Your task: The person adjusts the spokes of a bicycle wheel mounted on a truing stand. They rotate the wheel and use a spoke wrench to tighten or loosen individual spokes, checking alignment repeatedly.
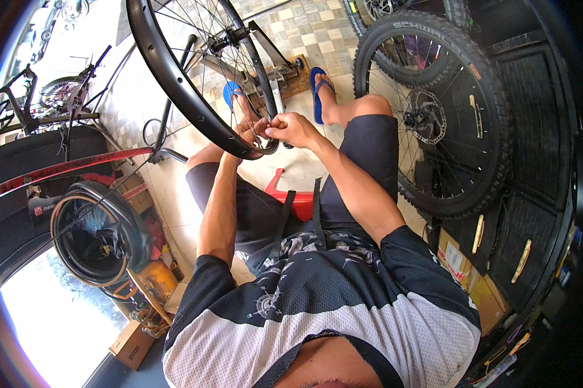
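wheel: a spoked wheel with a wide black rim (188, 107) and no tyre on it, tilted in front of the person, its near edge hanging just above and between the knees.
hub and stand: the hub (225, 42) appears to be carried by a metal stand (265, 48) on a wooden base (300, 81) upon the tiled floor (333, 152).
right hand: the right hand (295, 129) comes from outside the rim; its grip is narrow, thumb and forefinger pinched together at the near edge. cannot tell whether something small lies between them.
left hand: the left hand (251, 132) is at the same spot, fingers curled up against the rim's inner side, partly overlapped; cannot tell whether its grip closes on anything.
step in hand: judged from the pose, fine two-handed fingertip work at one point of the rim.
next move calls for: probably a light, exact pinch, with the wheel kept from turning.
tyre lettering: the knobbly tyre (498, 129) at right bears large pale letters and a small orange patch.
box print: a cardboard box (133, 344) at lower left has a dark line of print, too small to read surely.
shirt: the black-and-white shirt (240, 336) carries a pale compass figure.
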The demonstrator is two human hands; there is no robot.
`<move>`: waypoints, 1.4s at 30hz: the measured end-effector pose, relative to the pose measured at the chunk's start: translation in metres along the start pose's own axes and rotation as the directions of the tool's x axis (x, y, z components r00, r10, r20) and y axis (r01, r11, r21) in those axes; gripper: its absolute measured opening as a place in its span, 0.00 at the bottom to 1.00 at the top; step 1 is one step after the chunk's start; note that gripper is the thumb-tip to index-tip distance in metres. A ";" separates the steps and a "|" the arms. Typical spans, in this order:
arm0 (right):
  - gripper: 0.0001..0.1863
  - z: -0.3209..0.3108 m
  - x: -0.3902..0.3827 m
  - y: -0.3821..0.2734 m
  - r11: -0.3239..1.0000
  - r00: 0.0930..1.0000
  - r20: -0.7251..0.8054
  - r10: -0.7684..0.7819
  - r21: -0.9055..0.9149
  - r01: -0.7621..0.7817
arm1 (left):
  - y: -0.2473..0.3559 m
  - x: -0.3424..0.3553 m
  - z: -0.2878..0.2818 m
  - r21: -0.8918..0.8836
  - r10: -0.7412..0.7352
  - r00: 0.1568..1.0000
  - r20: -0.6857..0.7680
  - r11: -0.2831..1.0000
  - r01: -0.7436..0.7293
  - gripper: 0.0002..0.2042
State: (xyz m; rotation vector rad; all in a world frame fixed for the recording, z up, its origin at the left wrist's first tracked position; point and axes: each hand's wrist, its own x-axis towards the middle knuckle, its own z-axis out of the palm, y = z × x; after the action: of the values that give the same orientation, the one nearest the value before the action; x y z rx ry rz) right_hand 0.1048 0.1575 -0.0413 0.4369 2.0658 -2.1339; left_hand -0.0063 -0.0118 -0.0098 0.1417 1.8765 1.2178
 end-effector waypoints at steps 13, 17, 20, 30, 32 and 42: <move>0.14 -0.001 0.007 0.014 0.997 0.999 0.020 -0.028 -0.076 0.030 | -0.014 0.003 0.018 -0.077 0.046 0.998 -0.032 0.996 -0.048 0.12; 0.13 0.005 0.013 0.022 1.000 0.999 0.031 -0.029 -0.011 0.029 | -0.023 0.011 0.019 -0.092 0.111 0.989 -0.101 0.988 -0.120 0.12; 0.13 0.004 0.010 0.019 0.999 0.998 0.054 -0.033 0.028 0.031 | -0.021 0.007 0.022 -0.068 0.201 0.972 -0.121 0.975 -0.210 0.13; 0.12 -0.012 0.010 0.004 0.970 1.000 -0.007 0.016 0.241 -0.014 | -0.003 -0.001 0.002 -0.408 -0.085 0.973 -0.213 0.913 -0.010 0.15; 0.14 -0.016 0.014 0.009 1.000 0.995 -0.096 0.030 0.007 -0.030 | -0.013 0.004 0.004 -0.281 0.015 0.983 -0.180 0.957 -0.066 0.16; 0.14 -0.005 0.021 0.034 0.986 0.987 -0.073 0.144 -0.074 -0.149 | -0.016 0.010 0.014 -0.095 0.085 0.995 -0.056 0.991 -0.090 0.12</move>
State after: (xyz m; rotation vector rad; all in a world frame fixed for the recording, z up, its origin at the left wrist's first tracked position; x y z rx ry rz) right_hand 0.0956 0.1631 -0.0805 0.6371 2.0746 -1.9724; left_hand 0.0030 -0.0051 -0.0300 0.1421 1.8676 1.3819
